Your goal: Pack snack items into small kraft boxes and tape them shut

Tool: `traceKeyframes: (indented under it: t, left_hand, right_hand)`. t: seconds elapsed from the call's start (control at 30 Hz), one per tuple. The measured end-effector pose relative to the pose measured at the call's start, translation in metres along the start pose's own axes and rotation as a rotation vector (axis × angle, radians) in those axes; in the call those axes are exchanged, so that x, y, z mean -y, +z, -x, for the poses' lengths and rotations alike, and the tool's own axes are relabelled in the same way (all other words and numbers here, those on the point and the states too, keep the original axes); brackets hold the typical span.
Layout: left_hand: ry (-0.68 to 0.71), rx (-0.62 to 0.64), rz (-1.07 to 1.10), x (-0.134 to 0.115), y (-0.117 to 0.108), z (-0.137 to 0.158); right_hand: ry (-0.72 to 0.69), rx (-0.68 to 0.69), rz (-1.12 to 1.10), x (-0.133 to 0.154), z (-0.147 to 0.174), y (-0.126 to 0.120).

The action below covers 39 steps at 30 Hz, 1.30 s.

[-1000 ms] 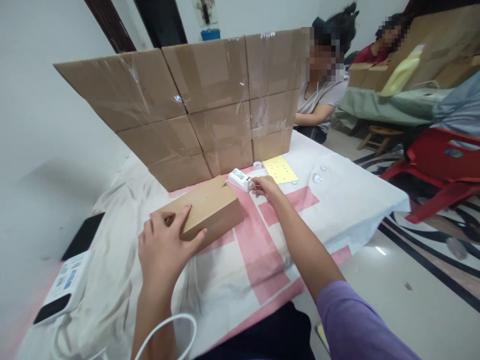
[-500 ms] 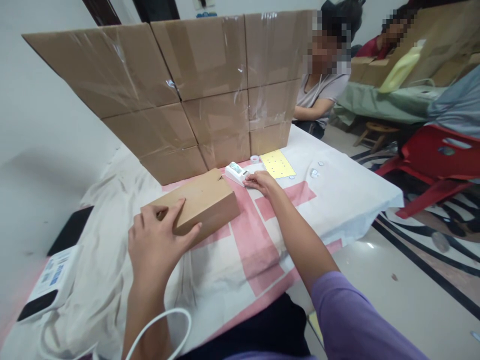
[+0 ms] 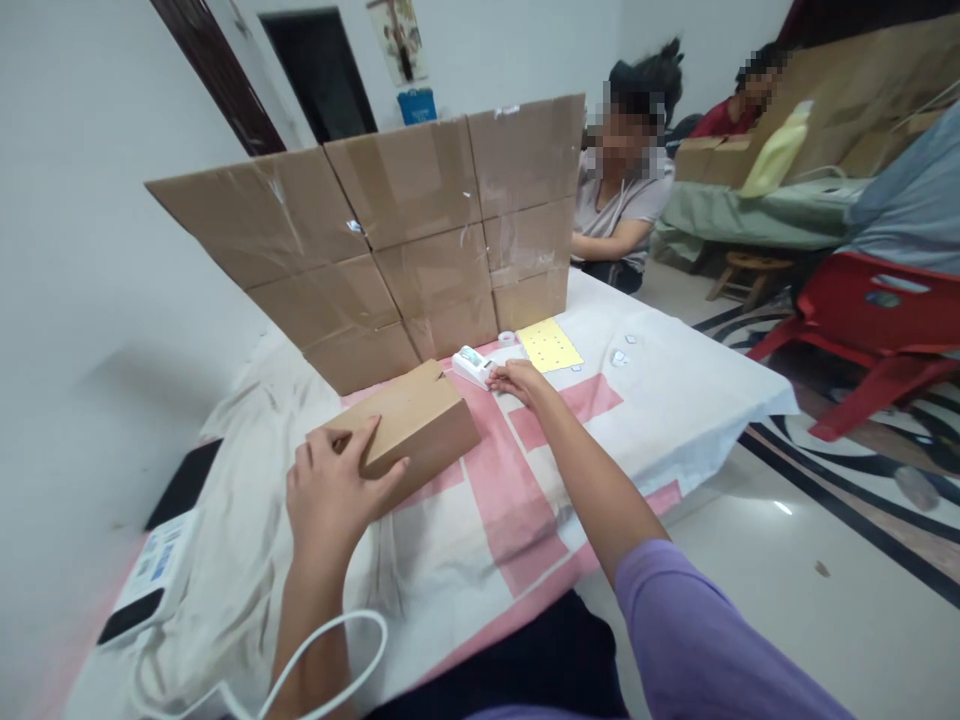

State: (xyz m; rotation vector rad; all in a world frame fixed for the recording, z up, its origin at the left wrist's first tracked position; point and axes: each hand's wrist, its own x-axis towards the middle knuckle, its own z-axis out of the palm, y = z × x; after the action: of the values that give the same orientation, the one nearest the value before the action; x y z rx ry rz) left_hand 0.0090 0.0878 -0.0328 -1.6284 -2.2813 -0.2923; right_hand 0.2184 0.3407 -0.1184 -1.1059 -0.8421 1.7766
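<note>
A closed brown cardboard box [image 3: 409, 410] lies on the table in front of me. My left hand [image 3: 330, 490] grips its near left end, fingers over the top and thumb along the front side. Just past the box's far right corner sits a small white device [image 3: 472, 367] with a greenish patch on top; its exact kind is unclear. The fingers of my right hand [image 3: 517, 380] are closed at its near right end, their tips partly hidden. Behind the device are a small roll of clear tape [image 3: 507, 339] and a yellow sheet with small dots [image 3: 551, 345].
A tall panel of taped cardboard boxes [image 3: 427, 260] stands along the table's back. Small clear bits [image 3: 619, 357] lie at right. A black phone [image 3: 131, 615] and white power strip [image 3: 161, 560] are at left. A white cable [image 3: 382, 640] loops by my left wrist. Another person [image 3: 630, 200] sits beyond.
My view has tilted up, so more of the back wall shows. Both hands keep nearly the same hold on the box and the white device.
</note>
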Motion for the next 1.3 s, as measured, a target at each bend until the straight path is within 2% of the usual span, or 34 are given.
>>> traceKeyframes:
  t: [0.23, 0.5, 0.83, 1.3]
  left_hand:
    - [0.016, -0.012, -0.017, 0.006, 0.008, -0.001]
    - [0.022, -0.03, -0.009, 0.01, 0.018, -0.003]
    - [0.002, -0.051, 0.068, 0.003, 0.013, -0.002]
    - [-0.016, -0.015, 0.142, -0.001, 0.006, -0.001]
  right_hand:
    - [0.078, -0.031, 0.152, 0.009, 0.003, -0.005]
    - [0.07, -0.12, 0.27, 0.008, 0.004, 0.005]
    - [0.082, -0.135, 0.301, 0.01, 0.005, 0.005]
    - [-0.01, -0.153, 0.391, 0.003, 0.0, -0.001]
